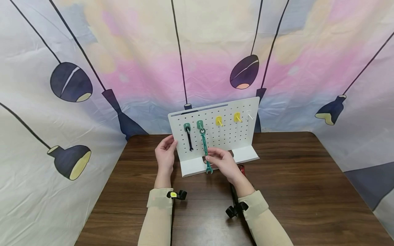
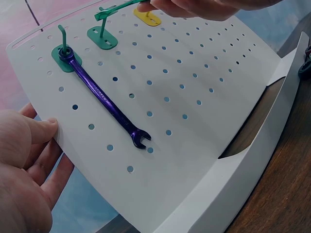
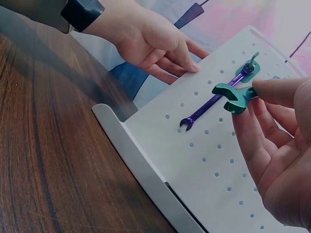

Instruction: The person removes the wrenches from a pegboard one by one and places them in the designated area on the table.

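Note:
A white pegboard (image 1: 229,140) stands on the table, its left edge pinched by my left hand (image 1: 165,153), thumb in front and fingers behind. Between thumb and fingers my right hand (image 1: 226,164) holds a green combination wrench (image 1: 204,141) near its open end, which points down in the head view. The wrench's ring end is at the second green hook (image 2: 102,39); whether it hangs on it I cannot tell. On the first green hook (image 2: 66,60) hangs a purple combination wrench (image 2: 104,101), which looks dark in the head view.
Farther right on the board are two yellow hooks, one (image 1: 219,121) beside the other (image 1: 237,117), and a clear hook (image 1: 250,115). A red-ended tool (image 1: 242,168) lies on the wooden table (image 1: 295,177), partly hidden by my right arm. Printed cloth (image 1: 209,44) hangs behind.

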Action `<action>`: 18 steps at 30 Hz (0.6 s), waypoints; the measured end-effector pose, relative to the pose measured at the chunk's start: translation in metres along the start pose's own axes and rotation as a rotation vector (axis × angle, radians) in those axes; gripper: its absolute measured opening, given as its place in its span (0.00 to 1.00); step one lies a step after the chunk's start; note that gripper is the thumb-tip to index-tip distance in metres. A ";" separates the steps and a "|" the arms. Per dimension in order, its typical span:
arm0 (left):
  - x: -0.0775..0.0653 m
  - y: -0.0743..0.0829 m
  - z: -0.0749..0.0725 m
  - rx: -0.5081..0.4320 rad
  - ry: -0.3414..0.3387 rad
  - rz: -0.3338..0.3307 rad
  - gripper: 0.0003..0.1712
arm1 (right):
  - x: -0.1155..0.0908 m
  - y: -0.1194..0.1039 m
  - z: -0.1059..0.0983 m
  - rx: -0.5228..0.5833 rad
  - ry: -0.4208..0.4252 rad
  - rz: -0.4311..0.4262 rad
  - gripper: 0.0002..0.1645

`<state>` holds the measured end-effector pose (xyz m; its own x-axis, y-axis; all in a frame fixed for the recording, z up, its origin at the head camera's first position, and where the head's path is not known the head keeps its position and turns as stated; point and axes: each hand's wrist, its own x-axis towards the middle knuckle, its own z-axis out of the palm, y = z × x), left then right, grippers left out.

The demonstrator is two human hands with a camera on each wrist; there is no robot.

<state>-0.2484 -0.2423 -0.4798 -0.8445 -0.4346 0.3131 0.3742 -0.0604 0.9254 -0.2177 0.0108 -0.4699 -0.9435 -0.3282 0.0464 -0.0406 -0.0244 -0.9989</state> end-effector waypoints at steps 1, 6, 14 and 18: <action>0.000 0.000 0.000 -0.001 0.002 -0.001 0.15 | 0.000 0.000 0.000 0.005 -0.003 0.000 0.22; 0.000 0.001 0.000 0.010 0.005 -0.006 0.15 | -0.003 -0.004 -0.001 0.026 -0.011 0.003 0.23; 0.000 0.000 0.000 0.023 0.011 -0.015 0.15 | -0.003 -0.004 0.000 0.040 -0.017 -0.004 0.22; 0.000 0.000 0.000 0.027 0.006 -0.019 0.15 | -0.003 -0.004 0.000 0.038 -0.019 -0.009 0.23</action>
<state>-0.2480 -0.2424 -0.4796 -0.8488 -0.4393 0.2943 0.3476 -0.0440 0.9366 -0.2152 0.0117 -0.4662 -0.9367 -0.3457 0.0555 -0.0358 -0.0630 -0.9974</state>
